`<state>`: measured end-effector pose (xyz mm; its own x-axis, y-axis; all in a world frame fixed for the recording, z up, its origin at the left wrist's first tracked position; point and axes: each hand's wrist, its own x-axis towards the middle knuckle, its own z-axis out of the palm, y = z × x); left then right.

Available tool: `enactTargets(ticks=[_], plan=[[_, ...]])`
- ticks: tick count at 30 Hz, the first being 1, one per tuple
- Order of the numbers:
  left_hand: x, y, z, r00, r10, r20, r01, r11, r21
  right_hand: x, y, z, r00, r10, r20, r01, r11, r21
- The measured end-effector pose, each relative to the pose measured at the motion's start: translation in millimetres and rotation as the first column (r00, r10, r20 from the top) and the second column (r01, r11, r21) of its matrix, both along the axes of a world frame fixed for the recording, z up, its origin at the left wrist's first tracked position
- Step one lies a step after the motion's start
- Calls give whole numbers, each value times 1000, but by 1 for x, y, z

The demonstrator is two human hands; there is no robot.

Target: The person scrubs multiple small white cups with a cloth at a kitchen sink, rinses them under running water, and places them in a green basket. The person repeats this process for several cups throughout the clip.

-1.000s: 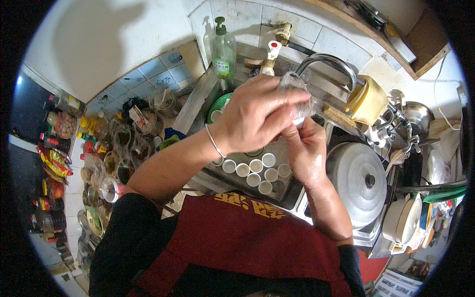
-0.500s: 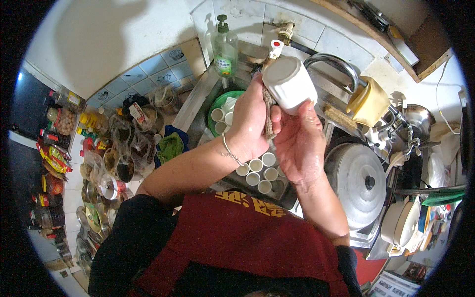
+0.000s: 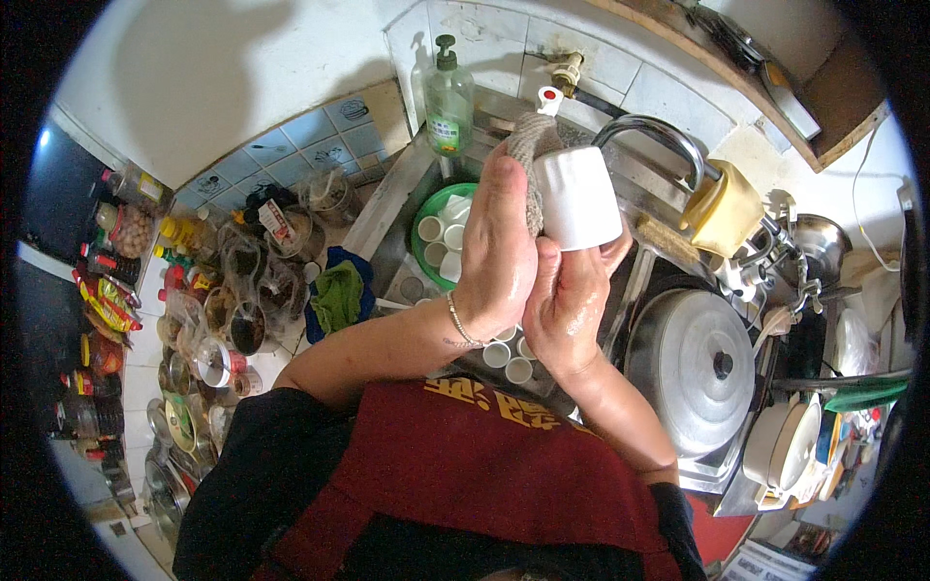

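Observation:
Over the sink, my right hand [image 3: 572, 305] grips a white cup [image 3: 581, 198] from below; its fingers wrap around the far side, partly hidden. My left hand [image 3: 496, 252] holds a grey-brown knit dishcloth [image 3: 531, 140] against the cup's left side, its fingers closed together. Both hands look wet. Beneath them, several small white cups [image 3: 520, 371] stand in the sink, partly covered by my arms. A green basin [image 3: 418, 232] to the left holds more small white cups [image 3: 431, 229].
A green pump bottle [image 3: 448, 107] stands at the sink's back left corner. Behind the cup is a curved faucet [image 3: 678, 140], with a yellow cloth [image 3: 725, 205] beside it. A large lidded pot [image 3: 690, 373] sits at right. Jars and a green cloth [image 3: 339, 295] crowd the left.
The cup has turned more upright and its base no longer faces me. My right hand has shifted beneath it. The dishcloth now shows higher, above my left fingers.

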<state>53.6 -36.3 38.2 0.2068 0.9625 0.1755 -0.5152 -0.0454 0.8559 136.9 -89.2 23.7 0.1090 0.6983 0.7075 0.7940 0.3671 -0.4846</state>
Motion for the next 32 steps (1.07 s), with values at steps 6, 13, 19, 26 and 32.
enactTargets(ticks=[6, 13, 19, 26, 32], plan=[[-3, 0, 4, 987, 79, -140, -12, 906, 424, 10, -3, 2, 984, 14, 177, -31, 995, 93], [-21, 10, -1, 937, 239, -254, 59, 610, 790, 20, -13, 12, 903, 238, -359, -276, 960, -56], [-23, 21, -17, 946, 272, -177, 37, 450, 892, 4, -5, 26, 214, -64, -975, -248, 962, -118], [-23, 26, -12, 914, 345, -214, -27, 578, 816, 21, -15, 12, 695, 327, -640, -522, 842, -136], [-34, 28, 14, 865, -77, -496, 290, 883, 368, 32, -6, 3, 884, 430, -182, -458, 875, -156]])
